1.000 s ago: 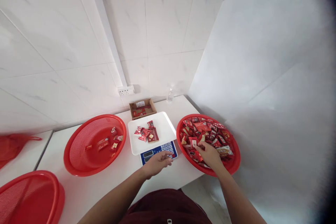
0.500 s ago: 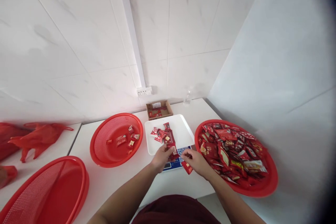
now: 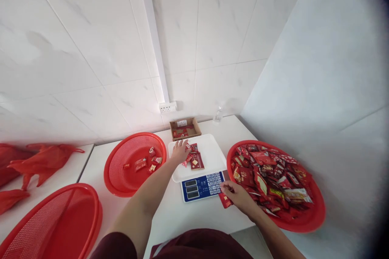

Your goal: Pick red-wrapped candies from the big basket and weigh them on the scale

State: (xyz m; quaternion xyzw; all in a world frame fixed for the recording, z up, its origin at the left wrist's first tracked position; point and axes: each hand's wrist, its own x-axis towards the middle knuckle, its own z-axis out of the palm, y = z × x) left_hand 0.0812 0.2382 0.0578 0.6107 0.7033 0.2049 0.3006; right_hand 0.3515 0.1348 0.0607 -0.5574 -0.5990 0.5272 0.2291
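Note:
My left hand point(image 3: 181, 152) reaches over the left side of the white scale tray point(image 3: 213, 151), fingers stretched out and apart. It is at a small cluster of red wrapped snacks, partly covering them; whether it touches one I cannot tell. Beside it lies a dark red snack packet point(image 3: 197, 162) with a pale picture. In front of the tray is the scale's blue keypad panel point(image 3: 202, 186). My right hand point(image 3: 235, 196), closed, holds a red snack packet point(image 3: 225, 200) just right of that panel.
At right stands a red basket point(image 3: 319, 218) heaped with wrapped snacks. A red basket point(image 3: 114, 184) with several snacks is left of the scale; another red basket point(image 3: 96, 210) is nearer. Behind are a cardboard box point(image 3: 194, 132) and a clear bottle point(image 3: 218, 114). Red bags point(image 3: 45, 162) lie far left.
My left hand has let go of the dark red packet, now on the tray, and moved forward and left to the snack cluster. My right hand has shifted slightly right and back with its packet.

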